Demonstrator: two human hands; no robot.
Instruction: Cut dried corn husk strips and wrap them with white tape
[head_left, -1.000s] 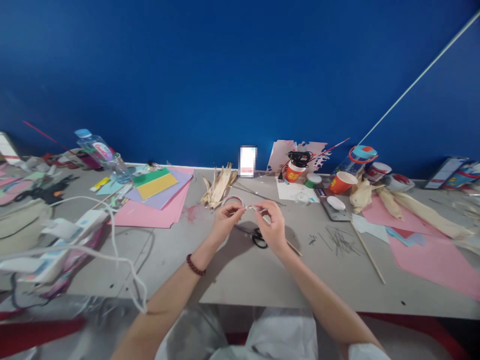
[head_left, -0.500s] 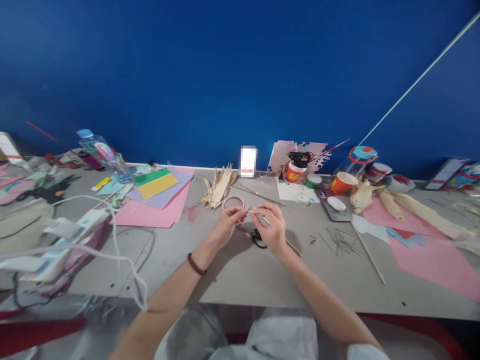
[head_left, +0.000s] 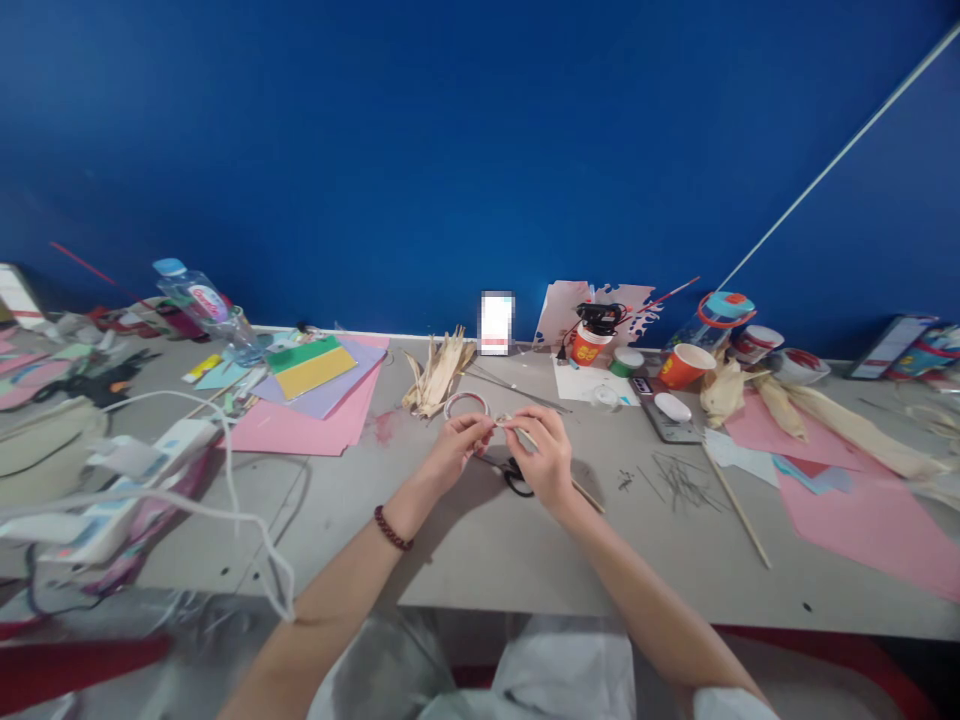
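My left hand [head_left: 457, 442] and my right hand [head_left: 544, 450] meet over the middle of the table, both closed in a pinch. Between their fingertips is a small pale piece, apparently dried corn husk [head_left: 501, 420]; its exact shape is too small to make out. Scissors with black handles [head_left: 517, 480] lie on the table below, partly hidden by the hands. A thin wooden stick [head_left: 587, 495] shows from under my right hand. Just behind my left hand lies a roll of tape [head_left: 466, 402]. Beyond it rests a bundle of dried corn husks [head_left: 439, 375].
Pink paper [head_left: 300, 432] and coloured sheets lie left, near a power strip [head_left: 142, 490] with looping white cables. A phone [head_left: 496, 322] stands against the blue wall. Right are an orange paper cup [head_left: 686, 365], cut wires [head_left: 684, 482], a stick [head_left: 736, 508] and more husks [head_left: 862, 435].
The fingertips shift very slightly around the small pale piece. Both hands otherwise stay in place, and the things on the table have not moved.
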